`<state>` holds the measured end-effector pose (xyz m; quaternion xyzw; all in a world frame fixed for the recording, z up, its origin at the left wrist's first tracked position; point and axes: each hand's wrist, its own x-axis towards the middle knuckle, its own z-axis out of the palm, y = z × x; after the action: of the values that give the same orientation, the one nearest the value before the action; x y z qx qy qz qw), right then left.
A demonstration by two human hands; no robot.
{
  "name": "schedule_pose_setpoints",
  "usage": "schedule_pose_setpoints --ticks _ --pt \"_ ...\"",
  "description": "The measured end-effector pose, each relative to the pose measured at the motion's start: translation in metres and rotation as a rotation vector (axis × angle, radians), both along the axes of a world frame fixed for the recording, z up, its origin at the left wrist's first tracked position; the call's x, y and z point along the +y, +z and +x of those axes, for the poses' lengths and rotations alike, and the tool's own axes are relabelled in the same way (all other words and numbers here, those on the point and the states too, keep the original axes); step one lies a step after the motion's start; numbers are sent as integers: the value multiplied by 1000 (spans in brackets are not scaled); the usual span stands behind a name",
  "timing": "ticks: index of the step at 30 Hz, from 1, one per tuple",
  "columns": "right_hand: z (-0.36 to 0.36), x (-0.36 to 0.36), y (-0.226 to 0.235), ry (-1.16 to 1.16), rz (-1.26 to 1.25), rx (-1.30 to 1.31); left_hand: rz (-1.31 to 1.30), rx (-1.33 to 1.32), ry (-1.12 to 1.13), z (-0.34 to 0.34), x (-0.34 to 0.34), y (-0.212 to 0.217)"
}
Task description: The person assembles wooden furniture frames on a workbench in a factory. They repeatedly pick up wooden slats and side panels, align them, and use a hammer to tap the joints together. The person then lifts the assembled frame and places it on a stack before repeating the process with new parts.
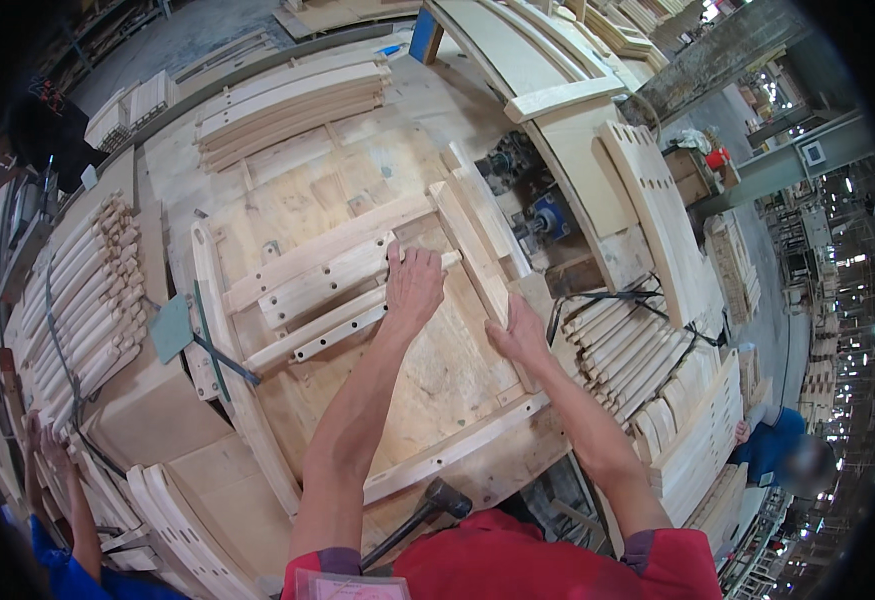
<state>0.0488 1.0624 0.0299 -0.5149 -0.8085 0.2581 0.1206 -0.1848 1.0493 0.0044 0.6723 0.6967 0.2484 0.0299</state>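
Note:
My left hand is closed round the right end of a pale wooden rail with drilled holes. Below that rail lie a narrower drilled strip and a rounded wooden bar. My right hand grips the right side post of a wooden frame, thumb on its inner edge; the fingers' far side is hidden. The frame's left post stands opposite, and a front rail with dark holes runs nearest me. A wide crosspiece lies behind the held rail.
A black mallet lies by my body. Bundled spindles lie left, more sticks right. Curved slats are stacked at the back. A green plate juts near the left post. Other workers' parts show: a hand and a blue sleeve.

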Motion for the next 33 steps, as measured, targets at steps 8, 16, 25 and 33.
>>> schedule_pose_setpoints --ticks 8,16,25,33 --pt "-6 -7 -3 -39 -16 -63 -19 -21 -20 -2 -1 1" --pt "-7 -7 0 -42 -23 -46 -8 32 -6 1 -2 -2" --pt "-10 -12 -6 -21 9 -33 -19 76 -7 -2 -7 0" --pt "-13 -21 -10 19 63 -6 129 86 368 -64 -17 10"
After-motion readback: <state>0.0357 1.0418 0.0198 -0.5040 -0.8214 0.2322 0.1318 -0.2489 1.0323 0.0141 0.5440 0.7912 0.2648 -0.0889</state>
